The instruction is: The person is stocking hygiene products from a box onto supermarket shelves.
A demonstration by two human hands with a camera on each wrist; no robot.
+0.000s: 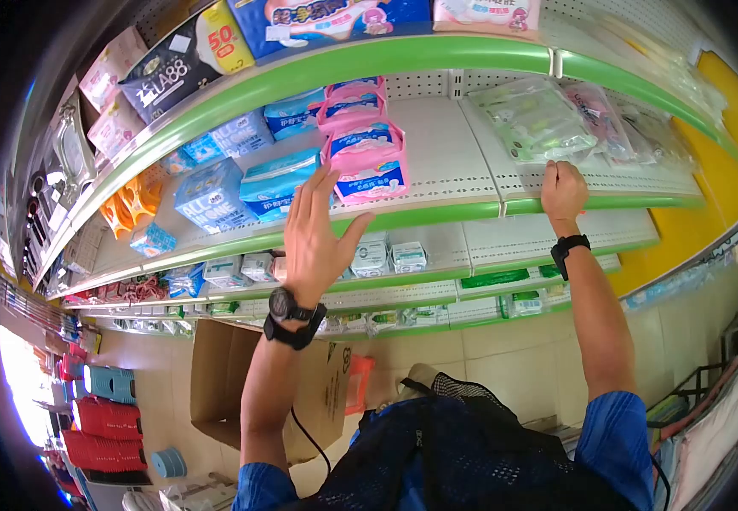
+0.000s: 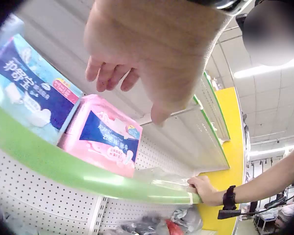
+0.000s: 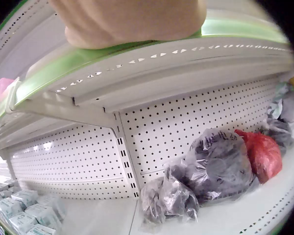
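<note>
**Left hand over the pink packs, right hand on the shelf edge**

Clock hours here are read in the head view, counted from whichever hand is named. The left hand [image 1: 316, 243] hovers before the middle shelf, its fingers straight and close together, its thumb held well out. The front of the pink packs [image 1: 373, 162] is at its 1 o'clock, the teal pack [image 1: 271, 183] at 11, just beside the pink. In the left wrist view a gap shows between the hand and both.

At 10 o'clock is a blue pack [image 1: 216, 196]; beyond it, between 9 and 10, are orange things [image 1: 135, 204]. Straight up at 12, a large pack [image 1: 326, 21] sits on the upper shelf. One shelf down, white boxes [image 1: 407, 255] are at 3. At 6, a carton [image 1: 322, 409] is on the floor, partly hidden by the left forearm.

The right hand [image 1: 563, 192] rests on the green shelf edge [image 1: 503, 209], its fingers apparently bent; I cannot tell whether they pinch anything. At its 11 o'clock lies a clear bag [image 1: 531, 119] with green contents, flat on the shelf, and at 1 a pink bag [image 1: 603, 128]. The yellow board [image 1: 684, 230] is out toward 3.

In the right wrist view, a dark bundle [image 3: 218, 166] sits on a lower shelf toward 4 o'clock of the frame's middle, touching a red bundle [image 3: 264, 156].
</note>
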